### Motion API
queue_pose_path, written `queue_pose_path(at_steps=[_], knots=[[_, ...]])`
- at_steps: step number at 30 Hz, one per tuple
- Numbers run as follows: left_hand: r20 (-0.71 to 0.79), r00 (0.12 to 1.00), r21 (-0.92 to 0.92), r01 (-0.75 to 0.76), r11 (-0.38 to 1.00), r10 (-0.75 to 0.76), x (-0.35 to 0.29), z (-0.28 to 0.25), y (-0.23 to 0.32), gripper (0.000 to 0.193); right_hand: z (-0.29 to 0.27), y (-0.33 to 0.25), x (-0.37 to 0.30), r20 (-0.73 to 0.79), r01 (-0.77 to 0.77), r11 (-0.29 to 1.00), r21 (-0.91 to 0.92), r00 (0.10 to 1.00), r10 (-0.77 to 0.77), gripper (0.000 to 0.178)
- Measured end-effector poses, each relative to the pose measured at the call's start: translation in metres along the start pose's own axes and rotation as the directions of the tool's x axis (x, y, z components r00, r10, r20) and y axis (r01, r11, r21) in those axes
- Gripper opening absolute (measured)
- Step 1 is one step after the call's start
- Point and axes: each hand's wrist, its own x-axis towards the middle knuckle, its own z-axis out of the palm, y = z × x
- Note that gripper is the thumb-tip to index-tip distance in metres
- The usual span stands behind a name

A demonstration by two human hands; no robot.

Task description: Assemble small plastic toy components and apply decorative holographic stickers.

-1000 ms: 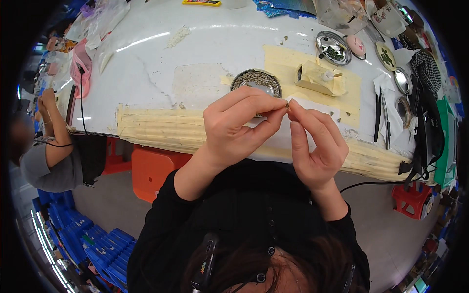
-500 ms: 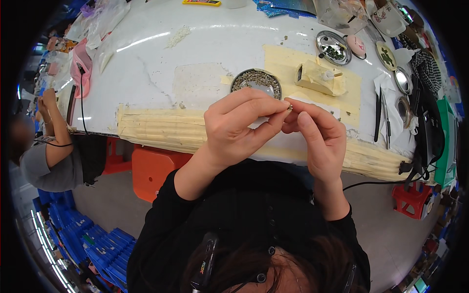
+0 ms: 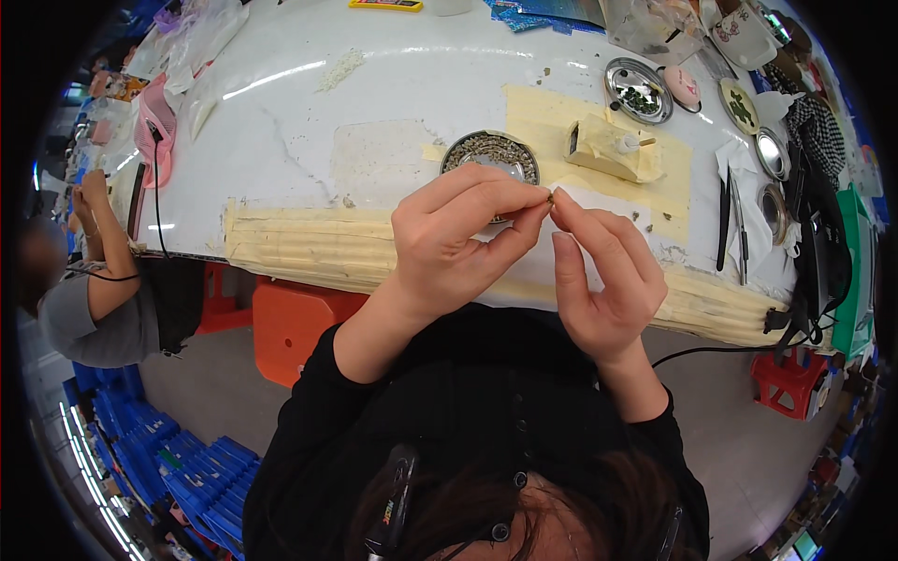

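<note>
1. White tabletop (image 3: 281,103) spans the upper half of the frame, its near edge covered in pale yellow wrapping (image 3: 309,234); a co-worker (image 3: 98,313) sits at the far left.
2. Just above the frame's centre, the person's left hand (image 3: 454,234) pinches a tiny dark piece (image 3: 551,200) between thumb and forefinger.
3. At the same piece, the right hand (image 3: 613,280) sets its forefinger, thumb standing apart; whether it grips anything, one cannot tell.
4. Partly behind the left hand lies a round dish (image 3: 514,171) of small greyish bits; a cream-coloured block (image 3: 599,157) sits to its right.
5. So small a piece probably calls for a light, even left pinch; the right fingertip should press gently, as a hard push could flick it loose; low hands would shorten any drop.
</note>
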Motion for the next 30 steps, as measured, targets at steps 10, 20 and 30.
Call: queue_pose_path(at_steps=[10, 20, 30], knots=[[0.013, 1.0, -0.002, 0.006, 1.0, -0.006, 0.002, -0.001, 0.0, 0.016, 0.004, 0.004, -0.003, -0.04, 0.044, 0.998, -0.033, 0.998, -0.045, 0.033], [0.034, 0.999, -0.061, -0.022, 0.998, 0.024, -0.001, -0.004, -0.001, 0.02, -0.003, 0.0, -0.006, 0.25, -0.483, 0.663, 0.573, 0.872, 0.42, 0.023], [0.054, 0.997, -0.045, -0.047, 0.998, 0.05, -0.001, -0.003, 0.001, 0.02, -0.013, 0.006, -0.001, 0.472, -0.664, 0.299, 0.686, 0.718, 0.511, 0.019]])
